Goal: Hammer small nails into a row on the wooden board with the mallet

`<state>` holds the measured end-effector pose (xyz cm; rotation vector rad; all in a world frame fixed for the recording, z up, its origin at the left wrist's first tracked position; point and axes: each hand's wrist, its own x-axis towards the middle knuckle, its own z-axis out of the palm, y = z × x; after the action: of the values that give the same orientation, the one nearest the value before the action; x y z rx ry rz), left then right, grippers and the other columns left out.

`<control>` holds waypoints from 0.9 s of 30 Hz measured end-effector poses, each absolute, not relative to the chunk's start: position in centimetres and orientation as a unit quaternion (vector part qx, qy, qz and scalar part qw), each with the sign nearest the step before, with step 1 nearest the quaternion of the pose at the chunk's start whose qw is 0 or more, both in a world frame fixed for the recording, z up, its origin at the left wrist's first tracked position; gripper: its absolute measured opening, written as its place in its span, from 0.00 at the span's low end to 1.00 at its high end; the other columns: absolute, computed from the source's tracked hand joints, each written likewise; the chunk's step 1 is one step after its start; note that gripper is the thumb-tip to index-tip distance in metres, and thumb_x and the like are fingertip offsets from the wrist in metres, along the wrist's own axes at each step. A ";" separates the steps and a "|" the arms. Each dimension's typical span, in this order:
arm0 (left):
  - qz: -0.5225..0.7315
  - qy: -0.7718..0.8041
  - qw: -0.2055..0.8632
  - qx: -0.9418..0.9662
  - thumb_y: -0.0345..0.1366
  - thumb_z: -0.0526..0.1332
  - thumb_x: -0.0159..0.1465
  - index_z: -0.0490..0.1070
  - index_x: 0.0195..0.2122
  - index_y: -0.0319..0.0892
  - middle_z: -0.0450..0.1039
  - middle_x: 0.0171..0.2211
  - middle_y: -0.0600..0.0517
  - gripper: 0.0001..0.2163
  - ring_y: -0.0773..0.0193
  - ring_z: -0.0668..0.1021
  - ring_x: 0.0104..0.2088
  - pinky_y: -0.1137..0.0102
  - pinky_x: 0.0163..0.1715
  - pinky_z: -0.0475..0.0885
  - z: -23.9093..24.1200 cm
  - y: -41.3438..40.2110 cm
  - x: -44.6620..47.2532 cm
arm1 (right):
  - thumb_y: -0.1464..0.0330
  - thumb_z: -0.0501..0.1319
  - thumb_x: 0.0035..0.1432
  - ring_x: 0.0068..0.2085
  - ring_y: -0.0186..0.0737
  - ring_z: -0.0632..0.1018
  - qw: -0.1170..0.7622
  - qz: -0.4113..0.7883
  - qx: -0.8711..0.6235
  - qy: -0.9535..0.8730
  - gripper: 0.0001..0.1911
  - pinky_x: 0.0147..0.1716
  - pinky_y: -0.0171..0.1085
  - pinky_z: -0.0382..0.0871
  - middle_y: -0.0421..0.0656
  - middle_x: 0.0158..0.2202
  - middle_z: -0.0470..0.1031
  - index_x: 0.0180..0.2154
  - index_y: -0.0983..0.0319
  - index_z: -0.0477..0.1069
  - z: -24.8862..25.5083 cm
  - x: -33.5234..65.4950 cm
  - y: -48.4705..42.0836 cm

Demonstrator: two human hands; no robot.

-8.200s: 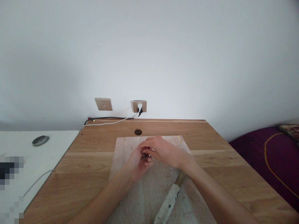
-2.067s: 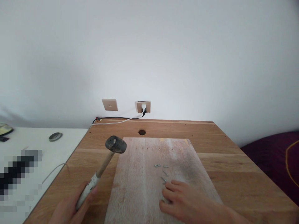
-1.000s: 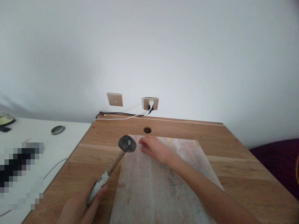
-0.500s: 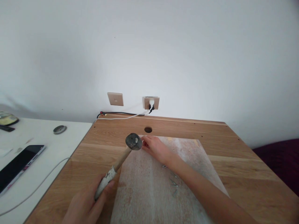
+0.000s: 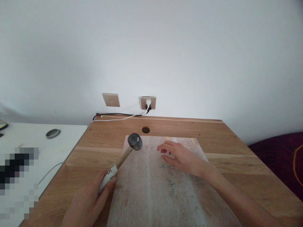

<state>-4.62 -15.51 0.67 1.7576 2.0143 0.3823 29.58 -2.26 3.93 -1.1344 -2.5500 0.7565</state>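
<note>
My left hand (image 5: 88,198) is wrapped round the white-covered grip of a mallet (image 5: 134,142). The mallet has a dark rounded head and a wooden shaft, and its head is tilted up over the left far part of a worn pale board (image 5: 137,201). Above the board's far right part is my right hand (image 5: 176,154), thumb and fingers apart, with nothing visible between them. Several small silvery screws or nails (image 5: 170,182) lie scattered on the board, just nearer to me than the right hand. Small dark holes dot the board's surface.
The board lies on a wooden desk (image 5: 233,167) with a round cable hole (image 5: 145,129). Cables (image 5: 118,113) run along the wall to a socket (image 5: 148,103). A white table (image 5: 68,135) on the left bears a round grey lid (image 5: 53,133). Purple fabric (image 5: 274,154) is at the right.
My right hand has moved right and back from beside the mallet head, and its fingers have spread. More of the metal pieces show now. The left hand still holds the mallet. The view has shifted slightly.
</note>
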 end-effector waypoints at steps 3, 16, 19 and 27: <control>0.150 0.723 0.212 0.640 0.54 0.49 0.72 0.78 0.51 0.50 0.86 0.39 0.52 0.22 0.49 0.87 0.41 0.65 0.36 0.81 0.8 -15.4 -4.5 | 0.79 0.60 0.61 0.44 0.43 0.78 0.053 0.251 -0.364 -0.895 0.12 0.44 0.39 0.71 0.47 0.45 0.76 0.45 0.62 0.74 4.3 29.5 -3.6; 0.247 0.725 0.201 0.611 0.55 0.54 0.67 0.82 0.46 0.50 0.86 0.46 0.53 0.22 0.49 0.85 0.49 0.65 0.44 0.83 0.9 -15.9 -4.4 | 0.84 0.58 0.50 0.34 0.37 0.75 0.085 0.275 -0.358 -0.888 0.17 0.33 0.33 0.65 0.41 0.36 0.75 0.39 0.60 0.73 4.8 28.4 -2.5; 0.261 0.727 0.209 0.600 0.56 0.54 0.67 0.82 0.46 0.50 0.86 0.45 0.54 0.22 0.49 0.85 0.48 0.65 0.44 0.83 0.7 -15.8 -4.5 | 0.84 0.60 0.50 0.33 0.35 0.75 0.156 0.294 -0.369 -0.868 0.18 0.35 0.33 0.68 0.39 0.35 0.76 0.40 0.60 0.72 4.1 27.1 -0.9; 0.284 0.717 0.224 0.596 0.53 0.56 0.67 0.82 0.48 0.49 0.85 0.46 0.54 0.20 0.49 0.85 0.50 0.65 0.47 0.82 0.9 -15.8 -4.3 | 0.84 0.60 0.56 0.39 0.39 0.77 0.169 0.257 -0.396 -0.865 0.17 0.42 0.37 0.69 0.44 0.37 0.78 0.45 0.63 0.72 1.5 23.3 1.6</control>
<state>-4.31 -15.75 0.92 1.6460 1.9773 0.7832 23.30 1.56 1.52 -1.1253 -2.4593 0.7318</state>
